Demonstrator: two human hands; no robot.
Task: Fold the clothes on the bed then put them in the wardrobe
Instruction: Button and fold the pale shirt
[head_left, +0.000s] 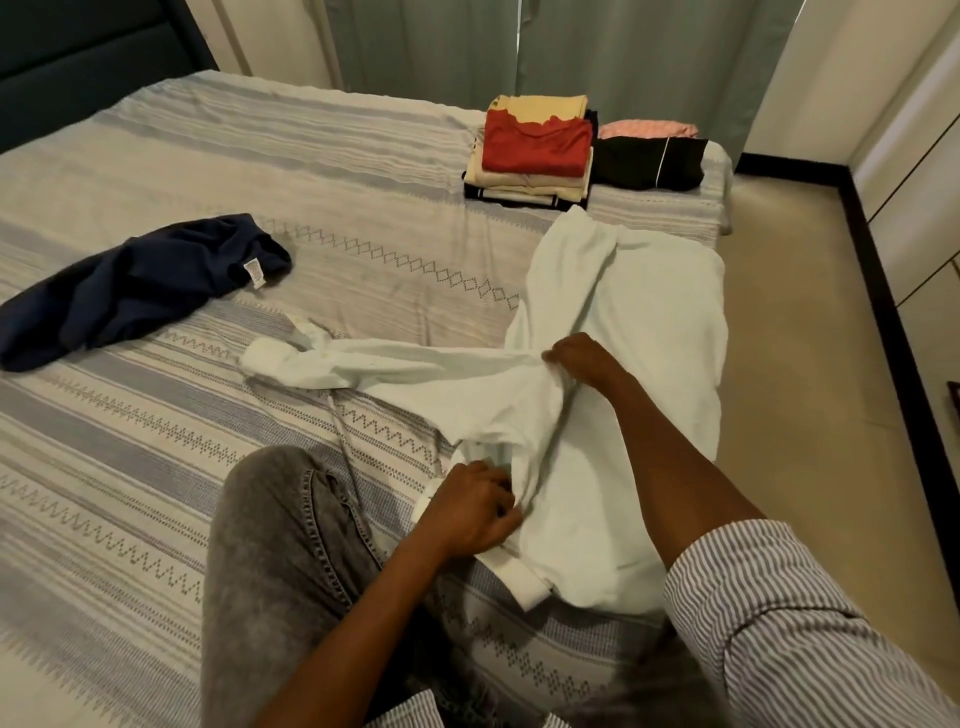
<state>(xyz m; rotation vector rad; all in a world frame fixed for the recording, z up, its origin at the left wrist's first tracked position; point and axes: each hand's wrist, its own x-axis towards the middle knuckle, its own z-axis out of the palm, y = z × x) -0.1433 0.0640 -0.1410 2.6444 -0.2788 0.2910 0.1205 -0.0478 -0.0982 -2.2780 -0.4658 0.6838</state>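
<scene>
We hold the white shirt in 2 places on the bed: our left hand has its grip closed on the near edge, our right hand pinches a fold just beyond it. Far beyond both grips sits the folded stack, and well left of them lies the navy garment.

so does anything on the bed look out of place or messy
Only the navy garment: it lies crumpled and unfolded on the left of the bed, apart from the neat folded stack at the far edge. The white shirt is spread out, one sleeve trailing left, with both hands gripping it. Nothing looks damaged.
</scene>
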